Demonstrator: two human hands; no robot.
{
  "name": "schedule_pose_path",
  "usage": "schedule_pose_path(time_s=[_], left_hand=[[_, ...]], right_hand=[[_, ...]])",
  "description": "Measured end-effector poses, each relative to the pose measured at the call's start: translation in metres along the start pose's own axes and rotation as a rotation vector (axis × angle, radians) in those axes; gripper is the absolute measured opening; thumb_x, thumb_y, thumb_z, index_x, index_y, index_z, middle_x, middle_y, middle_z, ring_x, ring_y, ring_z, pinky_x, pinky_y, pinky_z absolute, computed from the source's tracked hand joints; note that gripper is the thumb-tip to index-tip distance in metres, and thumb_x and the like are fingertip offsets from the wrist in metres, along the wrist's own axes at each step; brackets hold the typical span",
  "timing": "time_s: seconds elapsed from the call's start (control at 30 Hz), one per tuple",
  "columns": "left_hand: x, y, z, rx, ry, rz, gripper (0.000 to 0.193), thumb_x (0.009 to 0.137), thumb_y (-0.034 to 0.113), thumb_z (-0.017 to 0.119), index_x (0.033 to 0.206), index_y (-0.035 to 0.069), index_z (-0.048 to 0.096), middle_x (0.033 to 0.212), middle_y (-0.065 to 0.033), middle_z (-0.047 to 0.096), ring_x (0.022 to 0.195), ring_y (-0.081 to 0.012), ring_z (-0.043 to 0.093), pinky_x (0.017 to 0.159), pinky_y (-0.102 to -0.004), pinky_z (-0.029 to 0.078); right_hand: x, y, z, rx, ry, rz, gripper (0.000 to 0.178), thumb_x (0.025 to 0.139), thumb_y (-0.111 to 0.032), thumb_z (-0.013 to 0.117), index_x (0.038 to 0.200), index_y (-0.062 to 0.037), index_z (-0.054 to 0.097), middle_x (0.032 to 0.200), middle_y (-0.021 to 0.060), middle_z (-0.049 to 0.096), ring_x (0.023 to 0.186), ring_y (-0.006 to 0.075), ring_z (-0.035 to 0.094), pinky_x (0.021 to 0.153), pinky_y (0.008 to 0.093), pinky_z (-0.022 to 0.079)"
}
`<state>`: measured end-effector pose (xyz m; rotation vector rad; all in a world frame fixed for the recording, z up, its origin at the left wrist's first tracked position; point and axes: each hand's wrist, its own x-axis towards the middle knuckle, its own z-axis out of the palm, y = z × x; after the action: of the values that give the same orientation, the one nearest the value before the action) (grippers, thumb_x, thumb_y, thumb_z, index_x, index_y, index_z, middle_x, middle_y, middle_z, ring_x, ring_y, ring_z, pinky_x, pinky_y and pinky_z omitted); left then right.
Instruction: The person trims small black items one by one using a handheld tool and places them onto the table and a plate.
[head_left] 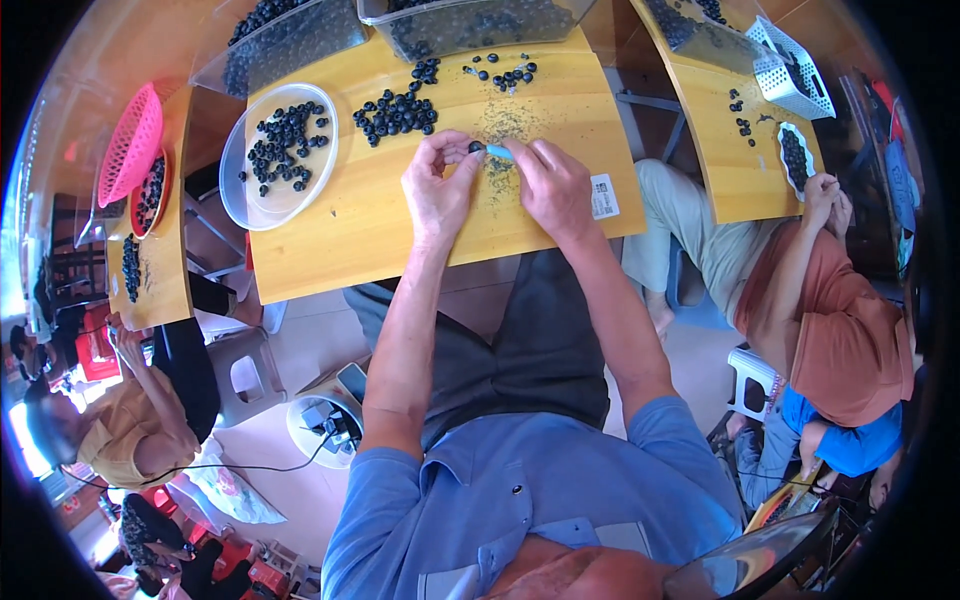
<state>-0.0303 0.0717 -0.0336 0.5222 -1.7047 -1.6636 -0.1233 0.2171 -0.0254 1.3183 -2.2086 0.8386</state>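
My left hand (440,190) pinches a small dark round bead (476,147) between thumb and fingertips above the wooden table (350,235). My right hand (556,190) grips a thin tool with a light blue handle (498,151), its end meeting the bead. Whether the tip goes into the bead is too small to tell. Fine dark crumbs (505,118) lie scattered beneath and beyond both hands. Farther off, a cluster of black beads (395,115) rests on the wood, with a smaller group of beads (514,76) to its right.
On the left, a clear round lid-like tray (232,190) holds many black beads. Clear plastic bins (470,33) of beads line the far edge. A white printed card (604,197) lies at right. People sit at side tables, one on the right with a white dish (784,150).
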Motion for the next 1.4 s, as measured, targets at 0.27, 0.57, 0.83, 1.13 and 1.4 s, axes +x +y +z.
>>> schedule_pose_path(time_s=[0.27,0.57,0.83,1.13,1.4], left_hand=[[-0.005,0.003,-0.002,-0.107,-0.012,0.024,0.027,0.087,-0.009,0.079,0.111,-0.004,0.068,0.107,-0.0100,0.072,0.094,-0.0120,0.070,0.086,-0.0259,0.058],[0.001,0.007,-0.002,0.165,0.051,0.177,0.018,0.091,-0.003,0.077,0.108,0.000,0.074,0.098,-0.0034,0.068,0.086,-0.0095,0.063,0.079,-0.0249,0.053],[0.001,0.005,-0.038,0.023,0.190,0.115,0.018,0.093,-0.004,0.075,0.110,0.000,0.070,0.094,-0.0033,0.073,0.084,-0.0094,0.069,0.081,-0.0242,0.056],[0.006,0.012,-0.039,-0.124,0.108,-0.051,0.025,0.087,-0.007,0.081,0.108,-0.001,0.068,0.086,0.0013,0.069,0.082,-0.0036,0.064,0.078,-0.0200,0.053],[0.007,0.000,0.001,-0.154,0.039,-0.087,0.022,0.090,-0.004,0.080,0.109,-0.002,0.069,0.096,-0.0007,0.070,0.085,-0.0063,0.065,0.081,-0.0205,0.054]], right_hand=[[0.003,0.002,0.004,-0.070,-0.021,0.105,0.032,0.083,-0.002,0.069,0.114,-0.0084,0.073,0.095,0.0057,0.065,0.079,0.0257,0.072,0.066,0.0374,0.059],[-0.002,0.005,0.008,-0.047,-0.018,0.100,0.036,0.084,0.000,0.069,0.117,-0.0101,0.073,0.097,0.0058,0.066,0.084,0.0255,0.071,0.070,0.0389,0.058],[-0.002,0.001,-0.001,-0.028,0.003,0.125,0.033,0.086,0.000,0.069,0.117,-0.0109,0.074,0.092,0.0047,0.066,0.079,0.0263,0.071,0.067,0.0386,0.057],[0.001,0.005,0.009,0.019,0.064,0.077,0.027,0.086,-0.002,0.070,0.112,-0.0089,0.074,0.090,0.0053,0.065,0.077,0.0261,0.070,0.066,0.0396,0.058],[0.003,0.000,0.003,0.057,0.062,0.093,0.026,0.088,0.001,0.072,0.113,-0.0060,0.075,0.090,0.0086,0.067,0.078,0.0290,0.070,0.067,0.0407,0.057]])
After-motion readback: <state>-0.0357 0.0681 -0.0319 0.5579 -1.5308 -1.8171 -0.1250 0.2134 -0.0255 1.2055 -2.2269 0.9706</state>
